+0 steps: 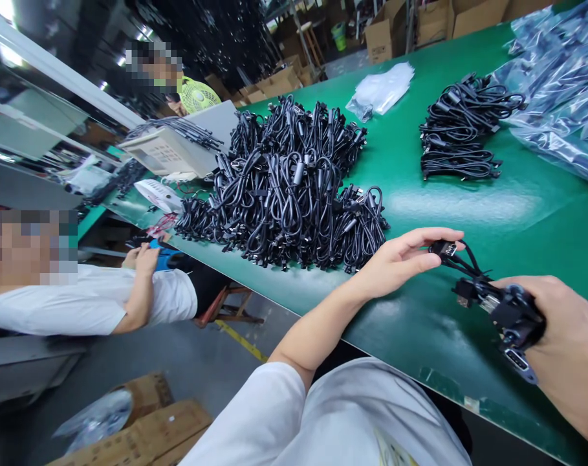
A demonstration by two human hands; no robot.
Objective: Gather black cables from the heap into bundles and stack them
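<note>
Thumb and fingers of my left hand (404,259) pinch a black cable connector (443,249) over the green table. My right hand (565,330) is wrapped round a bundle of black cables (517,314), whose metal plugs and a grey-edged connector stick out towards the left and below. A thin black cable loop runs between the pinched connector and the bundle. To the left of my hands lies a large heap of coiled black cables (294,188). A smaller stack of tied cables (461,133) rests beyond my hands.
Clear plastic bags (565,90) cover the green table's (449,200) far right; more bags (383,88) lie near its far edge. A beige machine (165,152) stands behind the heap. A person in white (94,301) sits at left; another is behind a green fan (199,97).
</note>
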